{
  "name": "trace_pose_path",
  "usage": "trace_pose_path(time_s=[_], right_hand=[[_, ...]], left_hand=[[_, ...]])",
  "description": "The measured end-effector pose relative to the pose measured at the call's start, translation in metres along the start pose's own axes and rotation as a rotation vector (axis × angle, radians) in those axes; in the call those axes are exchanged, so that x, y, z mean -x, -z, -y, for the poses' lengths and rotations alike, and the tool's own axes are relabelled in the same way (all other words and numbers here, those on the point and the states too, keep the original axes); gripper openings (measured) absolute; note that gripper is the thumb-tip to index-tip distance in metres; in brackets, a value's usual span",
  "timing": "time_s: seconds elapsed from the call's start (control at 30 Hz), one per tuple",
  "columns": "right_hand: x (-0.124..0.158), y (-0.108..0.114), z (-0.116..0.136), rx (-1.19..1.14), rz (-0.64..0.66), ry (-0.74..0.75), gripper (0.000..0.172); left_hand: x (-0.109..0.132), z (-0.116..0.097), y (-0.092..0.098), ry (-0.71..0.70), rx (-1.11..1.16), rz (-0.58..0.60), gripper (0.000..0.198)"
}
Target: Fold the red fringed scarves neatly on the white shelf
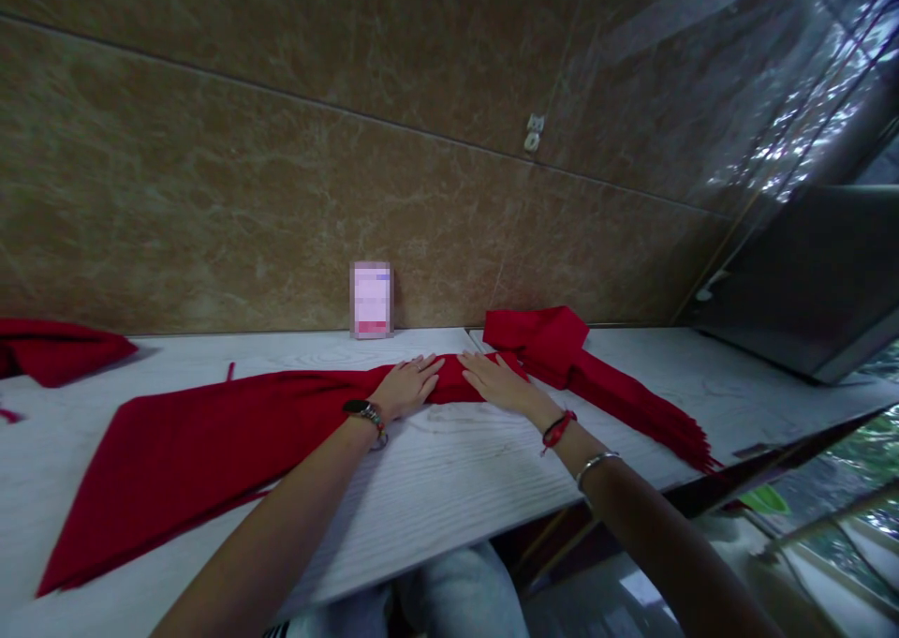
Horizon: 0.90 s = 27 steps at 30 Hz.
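Observation:
A long piece of red cloth (231, 437) lies across the white tabletop, wide and folded in layers at the left and narrower towards the middle. My left hand (407, 387) rests flat on its narrow part, fingers stretched out. Just to the right, my right hand (497, 381) also presses flat on the cloth with fingers extended. Between the hands a short stretch of red fabric shows. Beyond my right hand, a red strip with a fringed end (632, 413) runs off to the right, with a folded red piece (537, 333) near the wall; whether these join the cloth under my hands I cannot tell.
Another red cloth (60, 349) lies at the far left. A small pinkish box or card (372, 299), blurred, stands against the brown marbled wall (281, 198). A dark grey appliance or cabinet (807, 282) is at the right end of the white table (435, 469). A green basin (765, 499) sits lower right.

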State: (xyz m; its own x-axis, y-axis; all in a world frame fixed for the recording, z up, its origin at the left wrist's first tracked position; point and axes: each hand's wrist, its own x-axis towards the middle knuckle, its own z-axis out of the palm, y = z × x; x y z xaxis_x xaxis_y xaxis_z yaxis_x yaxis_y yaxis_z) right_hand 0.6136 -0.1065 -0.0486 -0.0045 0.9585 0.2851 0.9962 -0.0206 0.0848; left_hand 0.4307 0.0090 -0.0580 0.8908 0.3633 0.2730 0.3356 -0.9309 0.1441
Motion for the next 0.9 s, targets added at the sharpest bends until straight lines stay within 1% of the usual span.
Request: trace_pose_path(time_s=[0.1, 0.17, 0.27, 0.33, 0.4, 0.43, 0.5, 0.6, 0.67, 0.7, 0.73, 0.8, 0.9], right_hand=[[0.004, -0.009, 0.002, 0.012, 0.034, 0.013, 0.047], [0.005, -0.011, 0.000, 0.007, 0.038, 0.015, 0.047], [-0.002, -0.005, -0.003, -0.019, 0.030, 0.003, 0.046], [-0.013, 0.004, 0.002, -0.065, -0.023, 0.011, 0.046], [-0.029, 0.012, 0.019, -0.131, -0.082, 0.049, 0.046], [-0.039, 0.016, 0.031, -0.167, -0.095, 0.083, 0.046], [-0.057, 0.020, 0.064, -0.230, -0.086, 0.184, 0.045], [-0.077, 0.016, 0.119, -0.285, -0.048, 0.365, 0.044], [-0.081, 0.006, 0.148, -0.307, -0.037, 0.453, 0.045], [-0.082, 0.000, 0.159, -0.318, -0.034, 0.480, 0.046], [-0.081, -0.006, 0.166, -0.328, -0.032, 0.494, 0.047], [-0.077, -0.019, 0.174, -0.351, -0.037, 0.481, 0.048], [-0.072, -0.028, 0.172, -0.382, -0.076, 0.414, 0.049]], left_hand=[[-0.001, -0.001, -0.002, -0.012, 0.003, 0.023, 0.049], [-0.001, -0.002, 0.003, 0.012, 0.023, 0.039, 0.049], [0.006, 0.006, 0.025, 0.098, 0.048, 0.019, 0.050], [0.019, 0.022, 0.045, 0.129, 0.029, -0.042, 0.052], [0.041, 0.047, 0.067, 0.133, -0.015, -0.090, 0.053], [0.054, 0.061, 0.076, 0.144, -0.030, -0.092, 0.055], [0.084, 0.089, 0.091, 0.235, -0.061, -0.080, 0.059], [0.128, 0.123, 0.103, 0.341, -0.043, 0.010, 0.067], [0.151, 0.137, 0.107, 0.359, -0.015, 0.059, 0.068], [0.161, 0.142, 0.108, 0.369, -0.010, 0.075, 0.068], [0.169, 0.146, 0.110, 0.382, -0.012, 0.091, 0.068], [0.181, 0.152, 0.116, 0.418, -0.029, 0.120, 0.068], [0.193, 0.161, 0.128, 0.471, -0.040, 0.142, 0.067]])
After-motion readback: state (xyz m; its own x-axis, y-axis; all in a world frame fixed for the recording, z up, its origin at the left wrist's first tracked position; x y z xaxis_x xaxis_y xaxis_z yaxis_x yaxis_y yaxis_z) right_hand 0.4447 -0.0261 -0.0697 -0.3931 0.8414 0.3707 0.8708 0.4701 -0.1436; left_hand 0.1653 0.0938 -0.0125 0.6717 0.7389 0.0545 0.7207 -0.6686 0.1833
